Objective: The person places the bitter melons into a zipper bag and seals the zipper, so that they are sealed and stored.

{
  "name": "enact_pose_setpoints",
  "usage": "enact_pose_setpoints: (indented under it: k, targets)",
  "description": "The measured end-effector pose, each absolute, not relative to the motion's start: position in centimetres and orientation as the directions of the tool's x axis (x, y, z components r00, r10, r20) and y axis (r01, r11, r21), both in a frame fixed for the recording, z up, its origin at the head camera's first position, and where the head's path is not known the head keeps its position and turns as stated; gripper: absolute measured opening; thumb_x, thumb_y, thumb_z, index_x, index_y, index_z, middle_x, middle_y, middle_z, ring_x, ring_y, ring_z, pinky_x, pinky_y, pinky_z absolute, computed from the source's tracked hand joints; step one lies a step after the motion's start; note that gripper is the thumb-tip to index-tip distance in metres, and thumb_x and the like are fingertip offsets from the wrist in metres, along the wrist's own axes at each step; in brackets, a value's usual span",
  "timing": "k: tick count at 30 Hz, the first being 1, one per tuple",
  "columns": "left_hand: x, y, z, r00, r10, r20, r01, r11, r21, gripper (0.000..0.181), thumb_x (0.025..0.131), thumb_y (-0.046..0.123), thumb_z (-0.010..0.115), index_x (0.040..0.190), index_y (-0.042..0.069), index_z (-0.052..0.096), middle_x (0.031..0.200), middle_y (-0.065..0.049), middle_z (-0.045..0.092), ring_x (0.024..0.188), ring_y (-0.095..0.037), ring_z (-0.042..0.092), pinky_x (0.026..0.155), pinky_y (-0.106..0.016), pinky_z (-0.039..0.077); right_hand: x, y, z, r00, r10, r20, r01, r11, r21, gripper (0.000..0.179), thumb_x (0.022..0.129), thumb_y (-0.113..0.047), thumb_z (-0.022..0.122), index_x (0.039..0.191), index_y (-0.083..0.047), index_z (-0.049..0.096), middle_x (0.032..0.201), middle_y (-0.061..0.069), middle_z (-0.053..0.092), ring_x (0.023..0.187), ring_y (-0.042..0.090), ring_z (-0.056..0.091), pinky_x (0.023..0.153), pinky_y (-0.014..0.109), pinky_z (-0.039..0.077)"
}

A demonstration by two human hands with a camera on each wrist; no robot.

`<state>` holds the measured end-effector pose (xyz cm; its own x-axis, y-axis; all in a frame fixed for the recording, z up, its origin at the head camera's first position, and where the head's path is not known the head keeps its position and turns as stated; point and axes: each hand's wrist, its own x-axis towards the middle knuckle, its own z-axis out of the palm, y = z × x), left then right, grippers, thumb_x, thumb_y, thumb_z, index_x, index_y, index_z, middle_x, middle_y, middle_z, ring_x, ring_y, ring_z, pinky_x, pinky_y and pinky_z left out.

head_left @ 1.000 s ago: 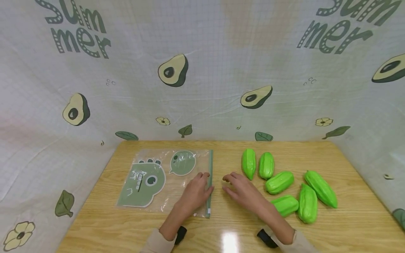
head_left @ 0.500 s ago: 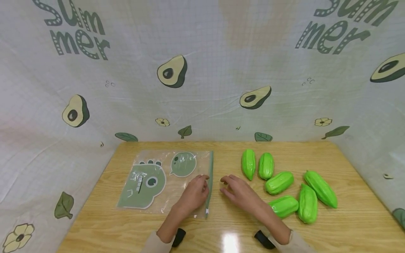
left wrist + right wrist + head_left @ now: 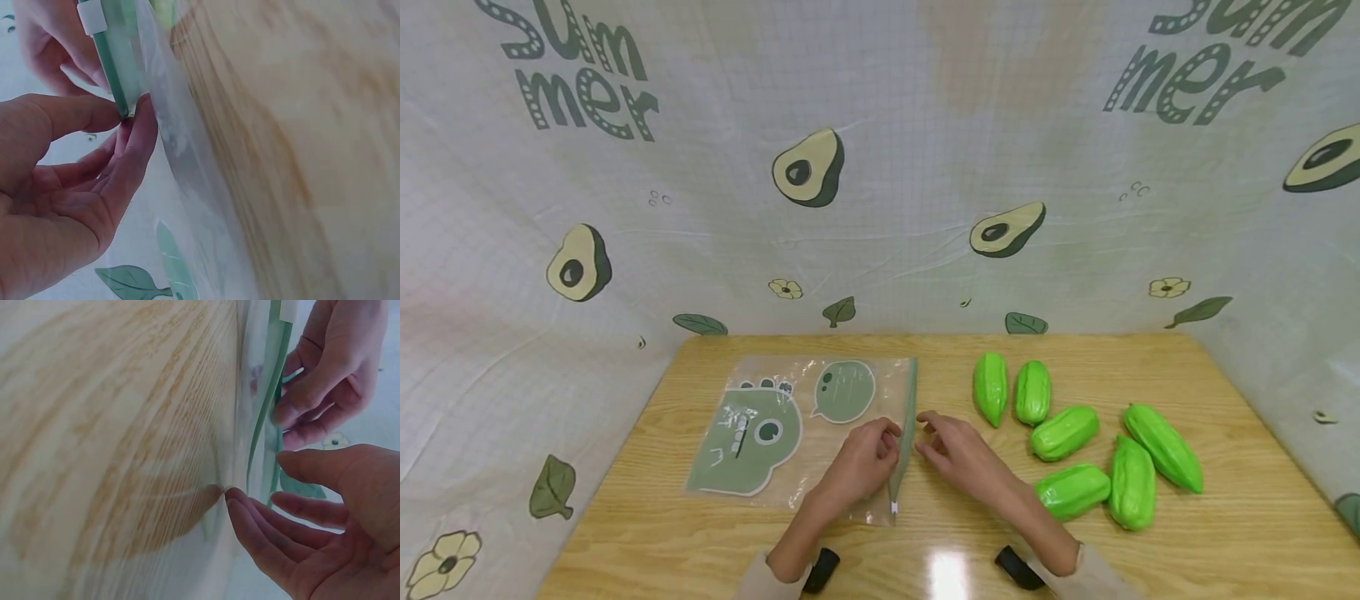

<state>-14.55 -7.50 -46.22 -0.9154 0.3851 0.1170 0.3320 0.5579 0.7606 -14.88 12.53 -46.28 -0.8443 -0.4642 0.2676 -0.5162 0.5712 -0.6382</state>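
Observation:
A clear zip bag with a green dinosaur print lies flat on the wooden table, its green zip edge towards the right. My left hand pinches that edge between thumb and fingers. In the left wrist view the zip strip stands up from the table, and a white slider sits on it. My right hand faces it from the other side, thumb and fingers apart. In the right wrist view its fingertips are low by the table at the bag's mouth and its thumb is close to the strip.
Several bright green ribbed fruits, shaped like star fruit, lie on the right half of the table; one fruit is right beside my right forearm. A printed cloth hangs behind the table and along both sides.
My left hand has taken hold of the zip edge, which has lifted and bent. The bag has slid slightly right, and my right hand has moved left, up to the edge.

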Motion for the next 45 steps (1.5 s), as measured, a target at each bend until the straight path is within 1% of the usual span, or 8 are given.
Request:
enact_pose_setpoints:
  k: [6,10,22,28,32,36,39,45]
  targets:
    - [-14.5,-7.5,-46.0,-0.923,0.374,0.084,0.292,0.544,0.786,0.013,0.089,-0.007,0.063,0.102,-0.004,0.065,0.084,-0.004,0.064,0.072,-0.009,0.063,0.063,-0.022,0.054,-15.0,12.2,-46.1,-0.850,-0.461,0.256,-0.502,0.558,-0.661,0.025,0.095,0.000,0.070,0.118,0.005,0.063,0.096,0.015,0.072,0.077,0.016,0.070,0.066,0.026,0.057]
    - [-14.3,-7.5,-46.1,-0.925,0.368,0.090,0.289,0.531,0.796,0.011,0.089,-0.006,0.063,0.099,-0.002,0.064,0.084,-0.003,0.064,0.073,-0.009,0.063,0.064,-0.022,0.054,-15.0,12.1,-46.1,-0.854,-0.456,0.251,-0.494,0.559,-0.666,0.020,0.095,0.000,0.070,0.113,0.005,0.065,0.094,0.013,0.072,0.077,0.017,0.071,0.066,0.025,0.057]
    - [-14.1,-7.3,-46.0,-0.930,0.348,0.119,0.294,0.511,0.808,0.011,0.092,-0.003,0.063,0.102,0.002,0.064,0.085,-0.001,0.064,0.076,-0.010,0.063,0.068,-0.023,0.055,-15.2,12.0,-46.4,-0.868,-0.435,0.239,-0.470,0.569,-0.675,0.013,0.094,-0.001,0.072,0.106,0.002,0.068,0.096,0.014,0.073,0.080,0.019,0.071,0.069,0.028,0.059]
    - [-13.8,-7.2,-45.6,-0.931,0.339,0.134,0.298,0.494,0.817,0.011,0.095,-0.001,0.065,0.105,0.002,0.065,0.085,-0.001,0.066,0.075,-0.011,0.063,0.066,-0.023,0.054,-15.3,12.3,-46.3,-0.889,-0.405,0.215,-0.428,0.563,-0.707,0.015,0.091,0.003,0.074,0.105,0.003,0.068,0.095,0.013,0.072,0.081,0.021,0.071,0.071,0.032,0.060]
    - [-13.6,-7.2,-45.5,-0.935,0.330,0.130,0.282,0.470,0.836,0.011,0.097,0.001,0.065,0.108,0.003,0.065,0.085,-0.003,0.068,0.072,-0.011,0.064,0.061,-0.023,0.054,-15.3,12.5,-46.4,-0.894,-0.390,0.219,-0.421,0.568,-0.707,0.016,0.089,0.005,0.075,0.104,0.004,0.069,0.094,0.014,0.072,0.080,0.020,0.070,0.070,0.032,0.060]
    - [-13.4,-7.2,-45.4,-0.945,0.307,0.110,0.238,0.415,0.878,0.011,0.099,0.003,0.065,0.110,0.003,0.064,0.086,-0.009,0.069,0.070,-0.019,0.069,0.056,-0.023,0.055,-15.3,12.5,-46.4,-0.903,-0.376,0.209,-0.405,0.578,-0.708,0.017,0.088,0.006,0.076,0.103,0.005,0.069,0.093,0.014,0.071,0.077,0.019,0.069,0.068,0.028,0.058]
    - [-13.2,-7.1,-45.3,-0.953,0.278,0.120,0.223,0.378,0.898,0.013,0.098,0.002,0.067,0.110,0.000,0.063,0.086,-0.010,0.068,0.070,-0.024,0.071,0.056,-0.021,0.056,-15.3,12.5,-46.5,-0.905,-0.370,0.208,-0.401,0.583,-0.707,0.018,0.086,0.007,0.076,0.104,0.006,0.069,0.091,0.013,0.071,0.076,0.018,0.068,0.067,0.027,0.057]
    - [-12.9,-7.1,-45.0,-0.963,0.211,0.170,0.242,0.388,0.889,0.014,0.094,-0.002,0.070,0.106,-0.002,0.065,0.085,-0.007,0.070,0.071,-0.016,0.071,0.061,-0.021,0.057,-15.3,12.4,-46.6,-0.908,-0.359,0.217,-0.401,0.592,-0.698,0.024,0.085,0.008,0.077,0.108,0.009,0.068,0.091,0.013,0.069,0.080,0.023,0.069,0.069,0.030,0.058]
